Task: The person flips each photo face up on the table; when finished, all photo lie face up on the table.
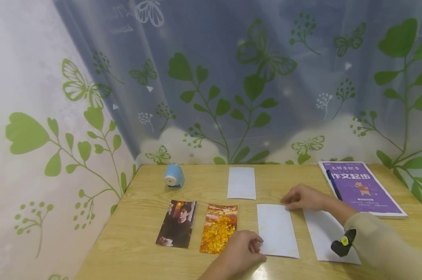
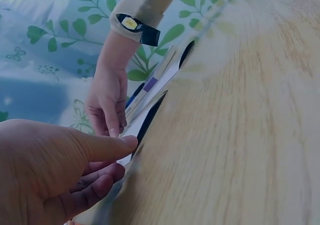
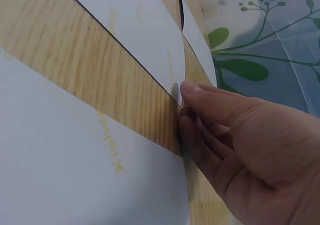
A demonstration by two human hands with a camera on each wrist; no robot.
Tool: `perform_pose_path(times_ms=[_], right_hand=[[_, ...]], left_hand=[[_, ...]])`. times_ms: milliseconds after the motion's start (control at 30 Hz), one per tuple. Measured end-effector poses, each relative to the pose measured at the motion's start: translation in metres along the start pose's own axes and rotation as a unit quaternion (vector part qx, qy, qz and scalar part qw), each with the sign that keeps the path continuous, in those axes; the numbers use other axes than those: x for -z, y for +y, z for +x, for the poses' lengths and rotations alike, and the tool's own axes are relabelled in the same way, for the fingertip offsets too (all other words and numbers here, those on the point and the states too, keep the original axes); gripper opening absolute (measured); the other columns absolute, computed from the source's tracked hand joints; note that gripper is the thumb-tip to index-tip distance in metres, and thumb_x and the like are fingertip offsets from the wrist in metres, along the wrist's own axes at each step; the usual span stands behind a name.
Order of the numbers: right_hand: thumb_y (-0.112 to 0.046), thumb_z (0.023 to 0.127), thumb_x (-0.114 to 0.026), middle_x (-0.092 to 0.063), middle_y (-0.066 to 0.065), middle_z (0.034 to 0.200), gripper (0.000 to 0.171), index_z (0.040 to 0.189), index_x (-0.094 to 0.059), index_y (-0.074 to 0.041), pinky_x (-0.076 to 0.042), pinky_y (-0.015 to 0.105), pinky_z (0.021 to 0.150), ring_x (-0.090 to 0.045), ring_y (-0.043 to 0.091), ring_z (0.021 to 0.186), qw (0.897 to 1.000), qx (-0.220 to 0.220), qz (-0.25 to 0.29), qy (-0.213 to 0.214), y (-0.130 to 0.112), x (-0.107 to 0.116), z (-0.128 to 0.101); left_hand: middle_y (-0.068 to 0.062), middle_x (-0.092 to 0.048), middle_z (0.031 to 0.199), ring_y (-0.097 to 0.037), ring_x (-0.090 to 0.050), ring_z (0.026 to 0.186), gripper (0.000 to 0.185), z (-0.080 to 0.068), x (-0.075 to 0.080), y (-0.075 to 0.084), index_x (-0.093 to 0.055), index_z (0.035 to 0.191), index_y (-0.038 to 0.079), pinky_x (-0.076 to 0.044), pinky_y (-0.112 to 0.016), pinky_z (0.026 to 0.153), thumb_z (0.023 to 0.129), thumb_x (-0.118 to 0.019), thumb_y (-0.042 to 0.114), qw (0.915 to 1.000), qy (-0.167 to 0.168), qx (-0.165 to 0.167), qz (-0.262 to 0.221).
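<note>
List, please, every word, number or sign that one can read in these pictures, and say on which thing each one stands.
"作文起步": large white characters on the purple book cover.
Smaller line above that title: too blurred to read.
Small white line under the book's cartoon figure: too small to read.
Faint yellow print on the white sheets under the hands: not legible.

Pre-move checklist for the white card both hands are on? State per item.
1. Left hand at the middle white card's near-left corner: ok.
2. Right hand at its far-right corner: ok.
3. Firm grip on the card: cannot tell; only fingertip contact shows.
4. Card apart from the right white card: ok, wood shows between them.
5. Card apart from the orange photo: ok.
6. Which face is up: blank side; the other is hidden.
</note>
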State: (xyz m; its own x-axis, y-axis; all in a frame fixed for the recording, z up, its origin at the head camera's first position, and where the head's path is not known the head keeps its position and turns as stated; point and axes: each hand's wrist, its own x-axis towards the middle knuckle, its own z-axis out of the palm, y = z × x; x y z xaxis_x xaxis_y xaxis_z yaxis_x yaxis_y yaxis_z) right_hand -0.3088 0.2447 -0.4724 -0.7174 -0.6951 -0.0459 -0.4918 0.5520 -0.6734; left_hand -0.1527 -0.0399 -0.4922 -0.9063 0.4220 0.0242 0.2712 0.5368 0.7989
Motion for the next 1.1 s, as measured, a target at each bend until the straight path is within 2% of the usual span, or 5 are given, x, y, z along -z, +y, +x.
perform_pose_path(times_ms=[400, 733, 833, 967, 1100], right_hand=[[-0.021, 0.091, -0.073, -0.073, 0.004, 0.102, 0.021, 0.105, -0.077, -0.007, -0.054, 0.025, 0.082, -0.066, 0.011, 0.093, 1.000, 0.015, -0.012, -0.002, -0.001, -0.006, -0.001], [-0.019, 0.099, -0.063, -0.071, 0.017, 0.120, 0.027, 0.119, -0.072, -0.003, -0.055, 0.040, 0.096, -0.066, 0.035, 0.115, 0.999, 0.029, 0.017, -0.006, 0.001, -0.003, -0.003], [-0.020, 0.100, -0.061, -0.068, 0.017, 0.126, 0.030, 0.124, -0.070, -0.005, -0.054, 0.032, 0.098, -0.064, 0.029, 0.119, 0.999, 0.018, 0.044, -0.019, 0.002, 0.000, -0.005], [-0.022, 0.100, -0.061, -0.068, 0.013, 0.128, 0.031, 0.128, -0.068, -0.011, -0.052, 0.022, 0.092, -0.066, 0.013, 0.111, 0.994, -0.003, 0.102, -0.028, 0.003, 0.004, -0.005], [-0.022, 0.101, -0.060, -0.071, 0.012, 0.123, 0.032, 0.129, -0.067, -0.010, -0.055, 0.024, 0.086, -0.067, 0.007, 0.100, 0.990, 0.005, 0.140, -0.018, 0.003, 0.008, -0.003]], left_hand=[[0.007, -0.060, 0.074, 0.005, -0.048, 0.064, 0.023, 0.001, -0.005, 0.000, -0.076, 0.098, 0.005, -0.045, -0.013, 0.061, 0.078, -0.085, 0.012, 0.9995, 0.019, -0.005, 0.023], [0.007, -0.058, 0.094, 0.006, -0.052, 0.075, 0.025, -0.005, 0.001, 0.011, -0.077, 0.106, 0.009, -0.049, -0.011, 0.068, 0.084, -0.081, 0.020, 0.9988, 0.041, -0.012, 0.024], [0.007, -0.058, 0.095, 0.006, -0.052, 0.077, 0.023, -0.007, 0.002, 0.016, -0.076, 0.107, 0.009, -0.049, -0.011, 0.069, 0.086, -0.079, 0.018, 0.9988, 0.041, -0.020, 0.020], [0.008, -0.060, 0.096, 0.007, -0.054, 0.081, 0.020, -0.008, 0.004, 0.019, -0.076, 0.106, 0.010, -0.049, -0.010, 0.071, 0.088, -0.076, 0.018, 0.9960, 0.058, -0.050, 0.047], [0.006, -0.063, 0.099, 0.005, -0.058, 0.084, 0.024, -0.011, 0.005, 0.022, -0.074, 0.112, 0.011, -0.048, -0.007, 0.072, 0.089, -0.074, 0.019, 0.9819, 0.100, -0.119, 0.108]])
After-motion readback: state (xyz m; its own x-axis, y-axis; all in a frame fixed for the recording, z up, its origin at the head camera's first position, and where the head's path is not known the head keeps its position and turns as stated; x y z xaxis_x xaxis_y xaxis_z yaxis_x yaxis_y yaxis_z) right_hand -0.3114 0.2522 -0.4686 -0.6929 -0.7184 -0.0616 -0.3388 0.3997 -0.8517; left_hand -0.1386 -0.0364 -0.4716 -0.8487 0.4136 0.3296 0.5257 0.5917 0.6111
